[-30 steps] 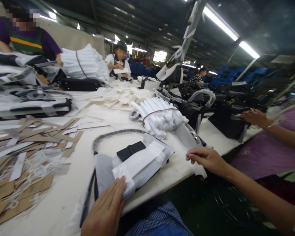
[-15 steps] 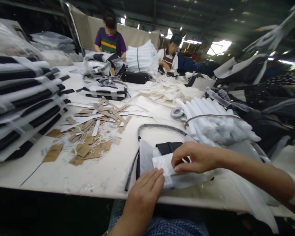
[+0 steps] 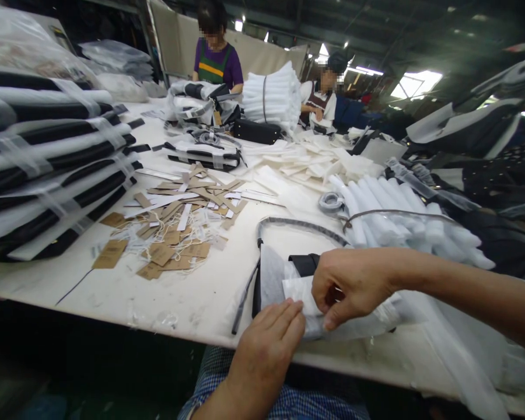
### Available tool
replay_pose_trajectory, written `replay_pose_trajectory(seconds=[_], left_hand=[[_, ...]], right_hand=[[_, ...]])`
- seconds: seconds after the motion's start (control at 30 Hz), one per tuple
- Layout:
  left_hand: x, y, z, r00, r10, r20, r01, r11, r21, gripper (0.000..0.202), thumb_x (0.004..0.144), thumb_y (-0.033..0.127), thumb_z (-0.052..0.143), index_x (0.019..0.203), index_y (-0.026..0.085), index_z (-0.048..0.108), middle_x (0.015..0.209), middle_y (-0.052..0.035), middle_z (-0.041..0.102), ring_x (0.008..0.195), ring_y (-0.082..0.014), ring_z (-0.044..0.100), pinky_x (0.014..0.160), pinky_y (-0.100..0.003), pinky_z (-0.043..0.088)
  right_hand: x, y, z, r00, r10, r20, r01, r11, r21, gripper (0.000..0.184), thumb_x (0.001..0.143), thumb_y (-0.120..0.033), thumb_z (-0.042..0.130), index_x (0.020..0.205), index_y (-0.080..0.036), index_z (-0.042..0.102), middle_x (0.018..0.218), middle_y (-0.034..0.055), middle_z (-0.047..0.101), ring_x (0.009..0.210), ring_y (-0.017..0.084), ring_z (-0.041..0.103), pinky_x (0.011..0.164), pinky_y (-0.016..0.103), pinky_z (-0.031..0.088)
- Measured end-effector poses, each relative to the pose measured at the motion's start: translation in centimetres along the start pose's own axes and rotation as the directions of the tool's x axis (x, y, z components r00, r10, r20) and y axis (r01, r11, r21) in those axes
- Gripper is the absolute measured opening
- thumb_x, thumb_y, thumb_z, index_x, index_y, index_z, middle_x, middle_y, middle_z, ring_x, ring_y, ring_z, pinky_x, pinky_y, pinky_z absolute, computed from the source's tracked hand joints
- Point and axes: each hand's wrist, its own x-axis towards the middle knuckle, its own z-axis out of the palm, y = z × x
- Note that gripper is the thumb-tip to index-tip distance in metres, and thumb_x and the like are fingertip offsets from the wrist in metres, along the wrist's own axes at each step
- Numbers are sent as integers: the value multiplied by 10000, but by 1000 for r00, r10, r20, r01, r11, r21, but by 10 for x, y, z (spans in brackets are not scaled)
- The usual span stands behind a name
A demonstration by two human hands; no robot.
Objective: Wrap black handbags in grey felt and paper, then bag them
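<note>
A black handbag (image 3: 305, 263) wrapped in white tissue and grey foam lies at the near edge of the white table (image 3: 192, 291), its wrapped strap (image 3: 297, 225) arcing behind it. My left hand (image 3: 266, 350) lies flat with fingers together, pressing the white tissue sheet (image 3: 298, 289) on the bag's near side. My right hand (image 3: 352, 283) comes in from the right and pinches the same tissue between thumb and fingers, over the bag's middle.
Brown paper tags with strings (image 3: 175, 233) lie scattered left of the bag. Wrapped black bags (image 3: 48, 169) are stacked at far left. A tied bundle of white foam rolls (image 3: 398, 219) sits right of the strap. Two people work at the table's far end.
The view swung left. My right hand came from the table's right edge onto the bag and now pinches the tissue. My left hand stays pressed on the tissue.
</note>
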Motion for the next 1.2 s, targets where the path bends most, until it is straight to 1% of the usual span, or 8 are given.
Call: replay_pose_trajectory(seconds=[0.27, 0.4, 0.53, 0.7, 0.77, 0.87, 1.07, 1.2], left_hand=[[0, 1, -2, 1000, -23, -15, 23, 999, 21, 323, 1037, 210, 361, 1161, 151, 654, 1279, -118, 662, 1167, -215, 632, 966, -354, 557], [-1, 2, -1, 998, -58, -25, 59, 997, 48, 276, 1019, 192, 415, 1132, 179, 666, 1289, -142, 639, 1174, -226, 622, 953, -355, 556], [0, 3, 0, 992, -51, -116, 57, 997, 58, 279, 1021, 207, 411, 1061, 170, 684, 1232, -139, 659, 1129, -222, 634, 904, -332, 566], [0, -1, 0, 992, 58, -112, -54, 998, 31, 346, 1043, 195, 342, 1072, 141, 683, 1250, -72, 684, 1156, -205, 610, 947, -330, 535], [-1, -4, 0, 992, 87, -90, -86, 996, 15, 364, 1049, 204, 323, 1091, 138, 678, 1273, -50, 678, 1178, -202, 598, 943, -333, 533], [-2, -7, 1, 992, 111, -64, -111, 994, 3, 375, 1051, 201, 314, 1101, 140, 680, 1290, -52, 671, 1230, -196, 569, 948, -334, 524], [-3, -8, 4, 990, 118, -76, -118, 993, 4, 364, 1044, 201, 330, 1109, 146, 684, 1265, -73, 685, 1212, -183, 593, 942, -327, 526], [-3, -8, 3, 990, 116, -84, -116, 993, 0, 355, 1043, 199, 336, 1102, 140, 681, 1255, -71, 691, 1209, -182, 600, 930, -322, 534]], right_hand=[[38, -5, -4, 998, 46, 36, -28, 921, -389, 130, 777, -335, 741, 857, -242, 786, 694, 8, 736, 559, 133, 543, 520, 262, 266], [51, 0, -4, 997, 52, 60, -18, 885, -466, 167, 763, -386, 765, 875, -266, 790, 715, 9, 745, 580, 150, 573, 518, 275, 252], [60, 1, -1, 994, 90, 57, -45, 844, -535, 212, 750, -449, 765, 866, -275, 800, 716, 31, 748, 615, 171, 601, 519, 278, 251], [76, -3, -4, 987, 134, 89, -56, 805, -591, 61, 712, -308, 770, 691, -251, 781, 576, 12, 692, 531, 152, 556, 525, 279, 269], [82, -4, -7, 979, 153, 133, -51, 819, -571, 126, 701, -283, 776, 588, -241, 741, 505, -14, 648, 485, 128, 523, 524, 271, 268], [88, -6, -11, 973, 176, 151, -64, 830, -554, 196, 682, -328, 801, 535, -233, 713, 466, -30, 622, 465, 116, 510, 532, 264, 278], [93, -4, -13, 968, 220, 124, -99, 784, -613, 230, 632, -461, 827, 626, -243, 756, 551, -16, 685, 505, 135, 559, 531, 258, 292], [92, 7, -14, 985, 173, 21, -108, 703, -703, 585, 594, -731, 749, 724, -162, 789, 610, 102, 708, 548, 219, 608, 534, 294, 305]])
